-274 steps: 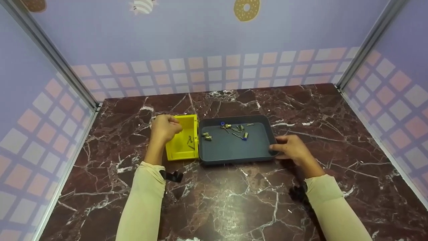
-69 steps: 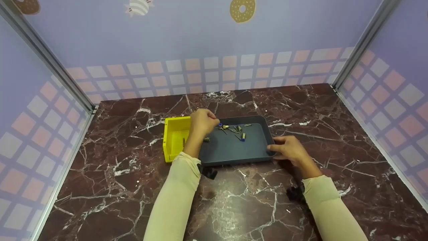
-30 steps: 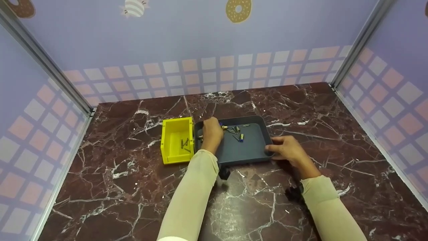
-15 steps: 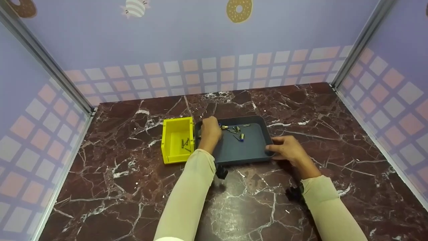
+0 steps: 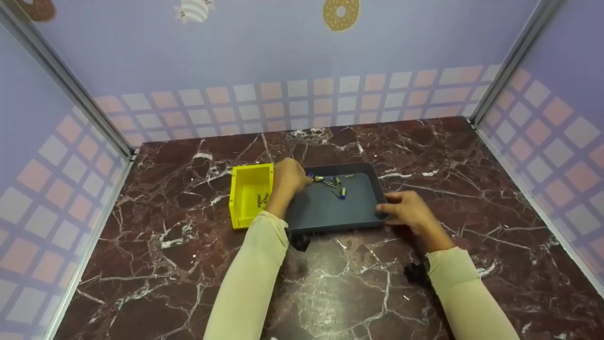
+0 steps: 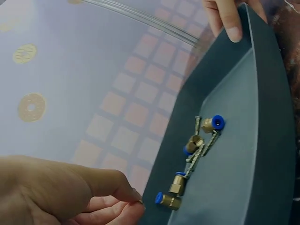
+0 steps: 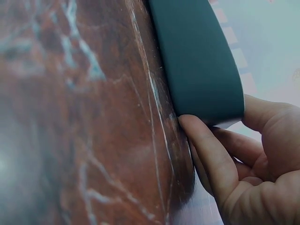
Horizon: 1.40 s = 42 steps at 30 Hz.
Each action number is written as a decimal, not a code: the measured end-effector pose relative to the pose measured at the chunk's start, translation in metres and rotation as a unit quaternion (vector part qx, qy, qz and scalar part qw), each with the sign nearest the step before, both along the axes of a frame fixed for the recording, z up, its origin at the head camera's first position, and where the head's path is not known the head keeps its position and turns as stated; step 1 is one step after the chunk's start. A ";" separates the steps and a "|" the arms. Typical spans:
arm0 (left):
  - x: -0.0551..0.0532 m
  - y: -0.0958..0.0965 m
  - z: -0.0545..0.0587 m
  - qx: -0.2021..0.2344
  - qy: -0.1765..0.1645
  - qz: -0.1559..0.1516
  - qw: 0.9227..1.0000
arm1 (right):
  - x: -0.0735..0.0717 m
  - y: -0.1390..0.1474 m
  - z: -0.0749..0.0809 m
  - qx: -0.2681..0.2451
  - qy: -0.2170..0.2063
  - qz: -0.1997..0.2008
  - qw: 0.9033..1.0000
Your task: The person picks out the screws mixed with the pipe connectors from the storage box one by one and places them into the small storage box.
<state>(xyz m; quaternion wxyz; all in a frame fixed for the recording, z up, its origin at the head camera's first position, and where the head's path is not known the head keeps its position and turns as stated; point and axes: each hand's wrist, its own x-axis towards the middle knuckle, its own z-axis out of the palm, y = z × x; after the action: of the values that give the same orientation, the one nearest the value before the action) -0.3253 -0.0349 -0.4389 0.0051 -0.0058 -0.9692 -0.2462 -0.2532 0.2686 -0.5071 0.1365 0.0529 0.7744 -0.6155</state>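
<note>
My left hand (image 5: 289,177) is over the left end of the dark grey tray (image 5: 330,215), beside the yellow bin (image 5: 247,182). In the left wrist view, its thumb and forefinger pinch a small screw (image 6: 140,201), mostly hidden by the fingertips. Brass fittings with blue collars (image 6: 213,123) lie in the tray among several screws (image 6: 197,154). Other screws (image 5: 259,200) rest on the bin's floor, partly covered by my left wrist. My right hand (image 5: 409,211) grips the tray's right end, thumb over the rim, as the right wrist view (image 7: 234,168) also shows from below.
Bin and tray stand side by side on a dark red marbled tabletop (image 5: 188,264). Behind them rises a lilac panel (image 5: 264,52) with a checked border, and similar panels close off both sides.
My left hand has gone from above the bin to the tray, reached down at its left end, then lifted slightly up and left. A screw near the fittings has left the tray floor. My right hand stays put.
</note>
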 end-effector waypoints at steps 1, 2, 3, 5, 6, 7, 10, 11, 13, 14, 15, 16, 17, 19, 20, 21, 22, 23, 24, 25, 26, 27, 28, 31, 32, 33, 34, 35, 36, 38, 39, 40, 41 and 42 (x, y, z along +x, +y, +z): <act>0.002 -0.004 0.001 0.030 -0.001 0.007 1.000 | 0.000 0.000 0.000 0.000 0.001 0.002 1.000; 0.004 -0.008 0.002 0.056 -0.003 0.012 0.998 | 0.000 0.000 -0.001 0.000 0.002 0.002 1.000; 0.006 -0.012 0.004 0.074 -0.006 0.014 0.997 | 0.000 0.000 -0.001 0.000 0.003 0.004 1.000; 0.009 -0.020 0.008 0.098 -0.010 0.012 0.995 | 0.001 0.000 -0.001 0.000 0.002 0.003 1.000; 0.010 -0.025 0.010 0.107 -0.014 0.010 0.994 | 0.001 0.000 -0.001 0.000 0.001 0.003 1.000; 0.011 -0.029 0.012 0.113 -0.015 0.007 0.994 | 0.001 0.001 -0.001 0.000 0.000 0.003 1.000; 0.013 -0.042 0.019 0.136 -0.015 0.000 0.991 | 0.000 0.001 0.000 0.002 -0.004 0.005 1.000; 0.014 -0.047 0.022 0.144 -0.013 0.003 0.989 | 0.000 0.001 0.000 0.003 -0.005 0.004 1.000; 0.016 -0.056 0.027 0.154 -0.007 0.009 0.988 | 0.000 0.001 0.001 0.005 -0.006 0.006 1.000; 0.016 -0.060 0.028 0.158 -0.005 0.013 0.987 | 0.000 0.001 0.001 0.006 -0.006 0.006 1.000; 0.017 -0.065 0.030 0.164 -0.003 0.016 0.986 | 0.000 0.001 0.001 0.006 -0.007 0.003 1.000; 0.018 -0.069 0.031 0.171 -0.001 0.019 0.985 | 0.000 0.001 0.002 0.005 -0.008 0.002 1.000; 0.018 -0.073 0.032 0.177 0.000 0.023 0.984 | 0.000 0.001 0.001 0.004 -0.008 0.000 1.000; 0.019 -0.082 0.032 0.188 -0.001 0.029 0.982 | 0.001 0.001 0.001 0.002 -0.006 0.002 1.000; 0.019 -0.086 0.032 0.193 -0.003 0.033 0.981 | 0.001 0.001 0.001 0.002 -0.007 0.002 1.000; 0.020 -0.090 0.032 0.196 -0.005 0.037 0.980 | 0.001 0.001 0.001 0.001 -0.007 0.001 1.000; 0.021 -0.094 0.032 0.201 -0.009 0.042 0.979 | 0.001 0.001 0.000 0.002 -0.006 0.003 1.000; 0.021 -0.098 0.031 0.204 -0.012 0.047 0.978 | 0.001 0.001 0.001 0.003 -0.006 0.003 1.000; 0.022 -0.101 0.030 0.209 -0.016 0.051 0.976 | 0.001 0.001 0.001 0.004 -0.004 0.006 1.000; 0.022 -0.104 0.030 0.215 -0.020 0.054 0.975 | 0.002 0.001 0.001 0.005 -0.005 0.005 1.000; 0.023 -0.107 0.029 0.220 -0.023 0.055 0.974 | 0.002 0.001 0.001 0.007 -0.003 0.006 1.000; 0.023 -0.109 0.028 0.226 -0.025 0.056 0.972 | 0.002 0.001 0.001 0.008 -0.002 0.005 1.000; 0.023 -0.112 0.028 0.232 -0.028 0.057 0.971 | 0.002 0.001 0.002 0.008 0.000 0.006 1.000; 0.023 -0.117 0.025 0.233 -0.028 0.059 0.970 | 0.002 0.001 0.002 0.004 -0.003 0.003 1.000; 0.024 -0.119 0.024 0.228 -0.027 0.060 0.971 | 0.002 0.001 0.002 0.004 -0.004 0.002 1.000; 0.024 -0.120 0.023 0.221 -0.026 0.062 0.973 | 0.002 0.001 0.002 0.003 -0.005 0.002 1.000; 0.024 -0.122 0.022 0.212 -0.024 0.065 0.975 | 0.003 0.001 0.002 0.002 -0.007 0.001 1.000; 0.024 -0.123 0.021 0.199 -0.022 0.068 0.977 | 0.003 0.001 0.002 0.001 -0.008 0.002 1.000; 0.025 -0.124 0.020 0.184 -0.020 0.069 0.980 | 0.003 0.001 0.002 0.002 -0.009 0.002 1.000; 0.026 -0.126 0.018 0.151 -0.019 0.070 0.986 | 0.004 0.000 0.003 0.003 -0.008 0.005 1.000; 0.026 -0.127 0.017 0.132 -0.017 0.069 0.989 | 0.004 0.000 0.003 0.003 -0.008 0.004 1.000; 0.026 -0.127 0.016 0.117 -0.015 0.068 0.991 | 0.003 0.000 0.003 0.002 -0.008 0.004 1.000; 0.027 -0.128 0.016 0.104 -0.015 0.066 0.992 | 0.003 0.000 0.003 0.001 -0.008 0.005 1.000; 0.027 -0.128 0.015 0.093 -0.013 0.064 0.994 | 0.003 0.000 0.003 0.001 -0.009 0.003 1.000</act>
<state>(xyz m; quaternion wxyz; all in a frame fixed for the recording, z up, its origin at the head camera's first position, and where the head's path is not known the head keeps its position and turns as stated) -0.2986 -0.1631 -0.4239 0.0084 0.0596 -0.9404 -0.3347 -0.2502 0.2686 -0.5040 0.1450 0.0558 0.7738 -0.6140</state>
